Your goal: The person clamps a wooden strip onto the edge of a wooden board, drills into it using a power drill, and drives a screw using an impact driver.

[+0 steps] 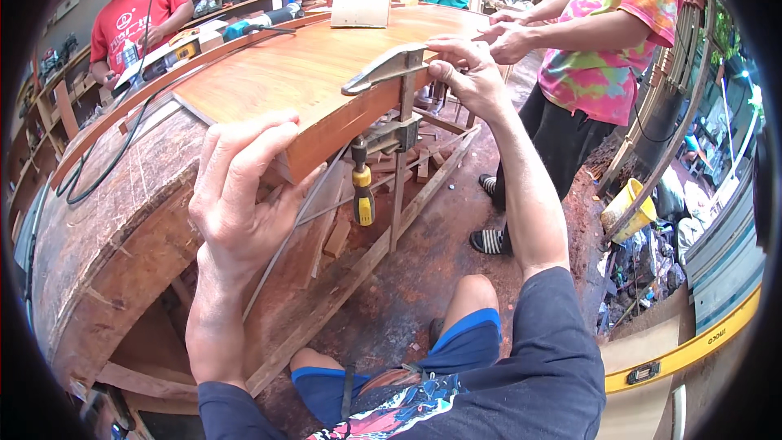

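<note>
Clamp (383,70): straight metal bar (397,204), yellow-black handle (362,191); smooth wooden panel (277,73).

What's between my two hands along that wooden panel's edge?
Between your left hand and right hand, the head view shows a metal clamp over the wooden panel's edge, nearer the right, its yellow-and-black handle hanging below.

The scene is seen from the person's own head, through the left of two side-by-side fisheye cameras, faced forward and down. At close range, the left hand (244,183) is viewed toward nine o'clock and the right hand (471,77) toward one. The wearer's dark shirt (407,415) is caught at six, a standing co-worker (590,73) farther off toward two.
</note>
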### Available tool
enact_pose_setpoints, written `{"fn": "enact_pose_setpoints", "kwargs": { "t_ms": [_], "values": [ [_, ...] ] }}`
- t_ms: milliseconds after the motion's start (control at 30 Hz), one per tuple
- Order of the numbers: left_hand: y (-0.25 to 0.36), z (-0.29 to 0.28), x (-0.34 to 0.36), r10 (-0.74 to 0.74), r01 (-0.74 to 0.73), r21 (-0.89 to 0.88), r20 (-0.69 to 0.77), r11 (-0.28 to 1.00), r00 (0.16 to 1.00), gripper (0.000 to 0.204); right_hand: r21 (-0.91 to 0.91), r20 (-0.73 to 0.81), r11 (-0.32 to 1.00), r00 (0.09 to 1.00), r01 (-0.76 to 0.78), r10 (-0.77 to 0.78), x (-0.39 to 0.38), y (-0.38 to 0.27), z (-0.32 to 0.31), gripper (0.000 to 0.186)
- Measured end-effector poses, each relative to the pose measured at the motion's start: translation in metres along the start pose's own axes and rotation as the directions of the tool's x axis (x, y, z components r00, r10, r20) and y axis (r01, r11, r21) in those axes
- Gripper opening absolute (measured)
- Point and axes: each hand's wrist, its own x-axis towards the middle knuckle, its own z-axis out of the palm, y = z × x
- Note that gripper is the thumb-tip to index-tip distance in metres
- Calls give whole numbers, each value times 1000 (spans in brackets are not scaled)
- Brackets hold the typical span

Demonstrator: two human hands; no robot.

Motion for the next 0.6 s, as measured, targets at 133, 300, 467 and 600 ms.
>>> {"fn": "enact_pose_setpoints", "kwargs": {
  "t_ms": [133,300,467,600],
  "values": [
    [-3,0,-1,31,-31,3,-9,1000,999,50,-69,-39,995,996,78,-81,2,-4,4,40],
    [-10,-9,-2,19,-19,-3,4,1000,1000,49,-58,59,997,998,41,-38,12,-16,4,30],
    [-12,-4,-3,-16,15,-131,-7,991,1000,48,365,72,910,980,-199,186,-4,-6,5,30],
    [-10,-9,-2,-60,52,-184,-35,982,998,50,364,40,924,993,-118,111,-2,-3,8,35]
  ]
}}
